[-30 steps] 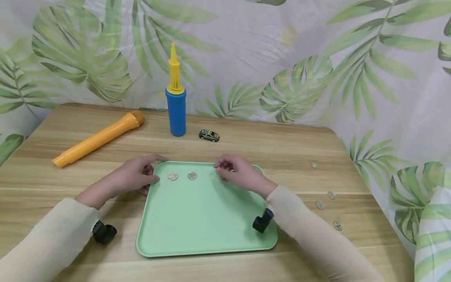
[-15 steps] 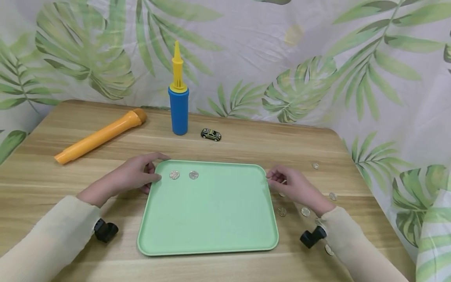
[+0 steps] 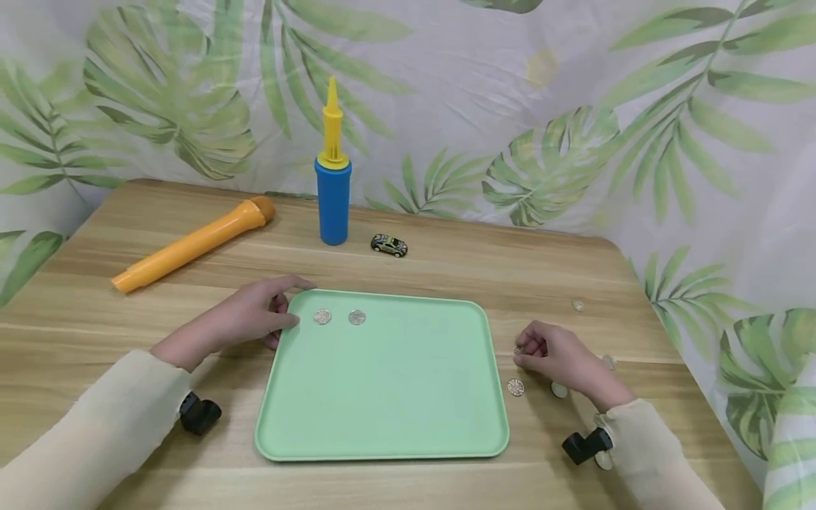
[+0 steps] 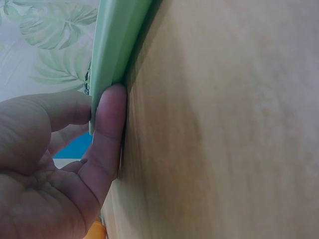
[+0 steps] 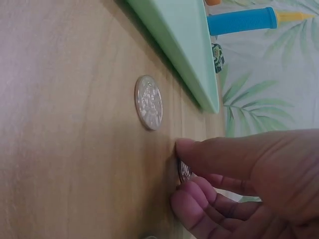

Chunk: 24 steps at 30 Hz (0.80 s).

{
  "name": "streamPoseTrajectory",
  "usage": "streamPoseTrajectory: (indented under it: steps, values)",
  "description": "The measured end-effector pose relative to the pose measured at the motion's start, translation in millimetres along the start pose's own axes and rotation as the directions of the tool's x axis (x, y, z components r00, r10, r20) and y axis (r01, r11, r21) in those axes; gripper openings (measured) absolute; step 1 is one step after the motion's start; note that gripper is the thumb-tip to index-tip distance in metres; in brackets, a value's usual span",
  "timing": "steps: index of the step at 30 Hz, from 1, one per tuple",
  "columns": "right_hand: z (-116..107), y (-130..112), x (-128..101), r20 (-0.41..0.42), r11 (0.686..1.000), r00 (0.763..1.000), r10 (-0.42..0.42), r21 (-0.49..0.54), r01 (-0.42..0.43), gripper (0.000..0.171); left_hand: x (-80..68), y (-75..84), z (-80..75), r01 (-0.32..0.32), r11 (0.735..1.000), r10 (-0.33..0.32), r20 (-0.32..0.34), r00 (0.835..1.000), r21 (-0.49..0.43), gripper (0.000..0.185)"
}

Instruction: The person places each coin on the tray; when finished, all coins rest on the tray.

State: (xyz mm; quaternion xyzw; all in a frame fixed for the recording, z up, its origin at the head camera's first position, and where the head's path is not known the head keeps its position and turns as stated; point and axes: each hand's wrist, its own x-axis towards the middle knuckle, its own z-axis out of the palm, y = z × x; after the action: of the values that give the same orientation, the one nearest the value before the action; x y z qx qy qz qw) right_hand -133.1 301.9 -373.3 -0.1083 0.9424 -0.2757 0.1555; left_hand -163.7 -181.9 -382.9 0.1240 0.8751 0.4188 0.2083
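Note:
My left hand (image 3: pixel 251 313) holds the far left corner of the green tray (image 3: pixel 389 397). In the left wrist view its thumb lies over the tray rim (image 4: pixel 112 45) and a finger reaches beneath. Two silver coins, a left one (image 3: pixel 322 316) and a right one (image 3: pixel 357 317), lie flat inside near the tray's far edge. To the right of the tray, my right hand (image 3: pixel 561 358) is down at the tabletop, pinching a coin (image 5: pixel 185 171) between thumb and fingertips. Another coin (image 5: pixel 149 103) lies flat beside it, between hand and tray.
More coins are scattered on the wooden table (image 3: pixel 446 255) at the right, one far back (image 3: pixel 577 306), others partly under the right forearm. Behind the tray stand a blue and yellow hand pump (image 3: pixel 333 202) and a toy car (image 3: pixel 389 245). An orange toy microphone (image 3: pixel 194 244) lies at left.
My right hand has moved from over the tray's far edge, out past its right side and down to a coin on the table. The left hand stays at the tray corner.

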Motion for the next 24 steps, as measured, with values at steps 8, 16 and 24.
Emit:
streamPoseTrajectory:
  steps: [8, 16, 24]
  values:
    - [-4.2, 0.1, -3.7, -0.022, 0.999, 0.999, 0.039, 0.004, -0.039, 0.025, 0.4, 1.6, 0.1, 0.002, 1.0, -0.002, 0.004, 1.0, -0.004, 0.062]
    - [-3.9, 5.0, -4.7, -0.045, 0.999, 0.998, 0.045, 0.009, -0.045, 0.024, 1.5, 2.1, -0.5, 0.002, 1.0, -0.002, 0.007, 1.0, 0.002, 0.061]
    - [-1.8, 6.4, -7.1, -0.054, 0.998, 0.997, 0.059, 0.013, -0.059, 0.023, 2.2, -0.3, -0.4, -0.005, 1.0, 0.005, 0.014, 1.0, 0.001, 0.062]
